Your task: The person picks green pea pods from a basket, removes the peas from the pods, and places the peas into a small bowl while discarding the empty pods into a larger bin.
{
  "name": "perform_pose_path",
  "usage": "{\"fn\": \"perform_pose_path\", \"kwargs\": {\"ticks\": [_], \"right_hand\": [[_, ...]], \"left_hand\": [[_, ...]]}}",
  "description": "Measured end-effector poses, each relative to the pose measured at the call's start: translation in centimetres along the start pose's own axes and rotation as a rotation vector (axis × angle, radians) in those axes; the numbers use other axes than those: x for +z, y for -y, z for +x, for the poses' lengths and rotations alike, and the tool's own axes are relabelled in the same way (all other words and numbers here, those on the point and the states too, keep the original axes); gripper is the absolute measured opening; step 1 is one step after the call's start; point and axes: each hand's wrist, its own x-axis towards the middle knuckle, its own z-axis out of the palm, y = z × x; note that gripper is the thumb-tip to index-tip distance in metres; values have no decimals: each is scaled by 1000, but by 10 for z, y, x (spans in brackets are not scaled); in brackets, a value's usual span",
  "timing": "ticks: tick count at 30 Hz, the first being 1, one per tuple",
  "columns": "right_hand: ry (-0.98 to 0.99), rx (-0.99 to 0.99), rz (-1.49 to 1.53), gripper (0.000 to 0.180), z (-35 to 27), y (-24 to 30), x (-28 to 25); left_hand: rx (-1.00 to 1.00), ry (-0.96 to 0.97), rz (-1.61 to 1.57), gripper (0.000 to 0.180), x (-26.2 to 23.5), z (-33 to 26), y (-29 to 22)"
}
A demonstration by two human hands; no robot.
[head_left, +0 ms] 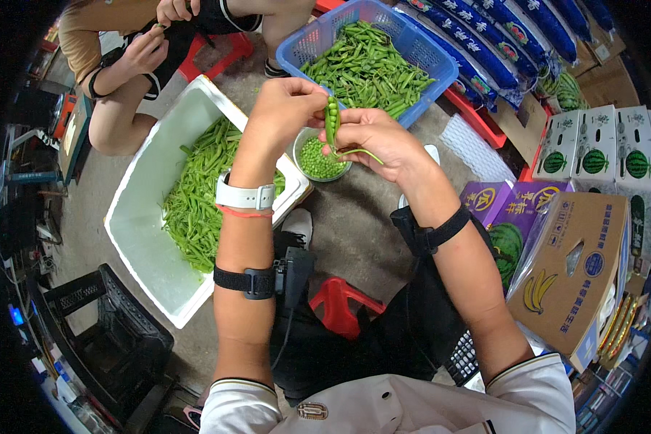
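Note:
A split pea pod [331, 121] with a row of green peas showing is held upright between my two hands. My left hand [288, 108] pinches its upper part with thumb and fingers. Lower down, my right hand [376, 139] grips the pod, and a thin green stem trails across its fingers. Just below the hands sits a clear bowl [327, 178] holding shelled peas [318, 158]. Beyond them a blue plastic basket [441, 66] is heaped with whole pods [372, 69]. To the left, a white foam box [141, 181] contains a pile of green pods [202, 195].
Another person's hands [146, 52] work at the top left, beside a red stool [220, 54]. A black chair [108, 340] stands at lower left. On the right are a banana-printed carton [579, 267], white melon boxes [593, 145] and blue packages [477, 43]. A red stool [338, 307] shows near my legs.

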Motion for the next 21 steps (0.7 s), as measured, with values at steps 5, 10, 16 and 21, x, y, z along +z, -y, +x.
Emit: {"fn": "perform_pose_path", "kwargs": {"ticks": [5,10,16,21], "right_hand": [[50,-43,55,27,4,-6,-7],[39,-43,-77,25,9,-1,-8],[-74,88,-575,13,33,-26,-21],[-24,269,-983,15,78,-68,-31]], "left_hand": [[-26,41,-25,12,-4,2,2],[-35,5,83,12,-8,1,5],[125,-296,812,31,-12,-20,-3],[154,-324,731,37,-10,-39,-17]]}}
